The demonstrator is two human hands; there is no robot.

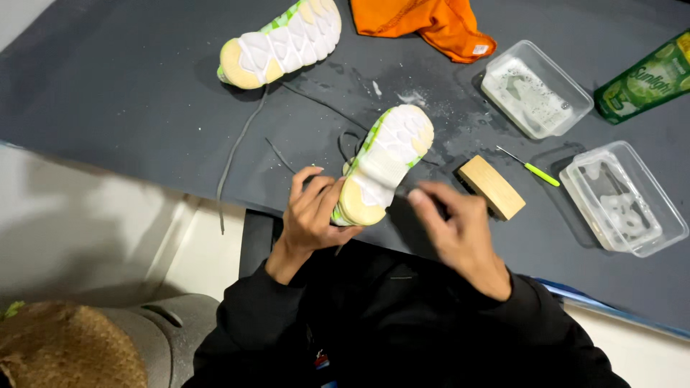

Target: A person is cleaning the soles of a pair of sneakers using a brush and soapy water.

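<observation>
White-soled green sneaker [384, 167]: sole up, centre of dark grey mat [129, 108].
Left hand [313, 210]: fingers curled around sneaker heel.
Right hand [456, 226]: fingers loosely spread, empty.
Wooden block brush [492, 187]: 1 o'clock of right hand.

White and green sneaker [384, 165], sole up, heel toward the person, on wet dark mat

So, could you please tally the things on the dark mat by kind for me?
Shoes: 2, one held by the left hand at, one at
Clear plastic tubs: 2
Orange cloth: 1
Wooden brush: 1
Green bottle: 1
Green-handled pick: 1
Loose laces: 2
Total: 10
</observation>
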